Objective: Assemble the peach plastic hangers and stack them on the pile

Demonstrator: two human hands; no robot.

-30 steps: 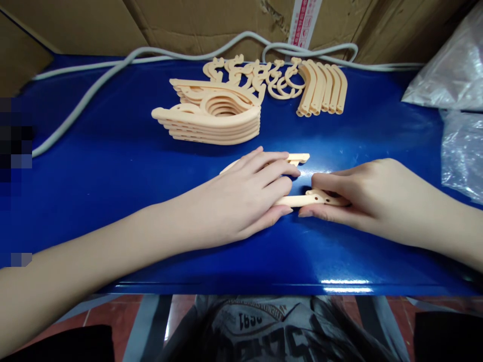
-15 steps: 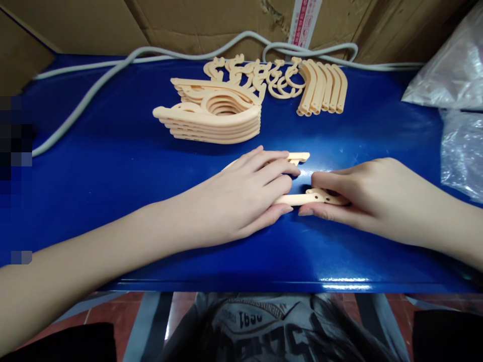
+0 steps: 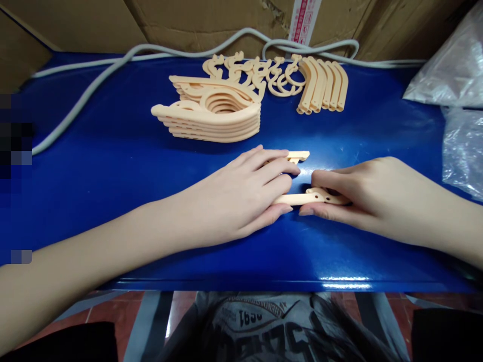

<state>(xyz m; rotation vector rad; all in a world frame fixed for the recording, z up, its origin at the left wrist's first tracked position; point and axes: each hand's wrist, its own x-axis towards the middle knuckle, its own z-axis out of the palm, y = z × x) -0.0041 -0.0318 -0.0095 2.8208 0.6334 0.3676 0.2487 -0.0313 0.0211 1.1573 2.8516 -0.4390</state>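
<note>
My left hand [image 3: 256, 193] lies over a beige plastic hanger frame [image 3: 298, 199], its fingers wrapped round the piece and hiding most of it. The far tip of the frame pokes out beyond my fingers. On the right, my right hand [image 3: 350, 193] pinches a beige curved hanger part [image 3: 320, 192] between thumb and bent fingers. That part meets the end of the frame, where small round holes show. Whether the two are joined cannot be seen. Behind my hands sits a stack of matching hanger frames [image 3: 222, 120].
At the back are several beige hooks [image 3: 279, 80] and a row of curved hanger arms [image 3: 324, 85]. A grey cable [image 3: 151, 49] runs along cardboard boxes [image 3: 211, 25]. Clear plastic bags [image 3: 453, 70] lie at the right of the blue table [image 3: 94, 201].
</note>
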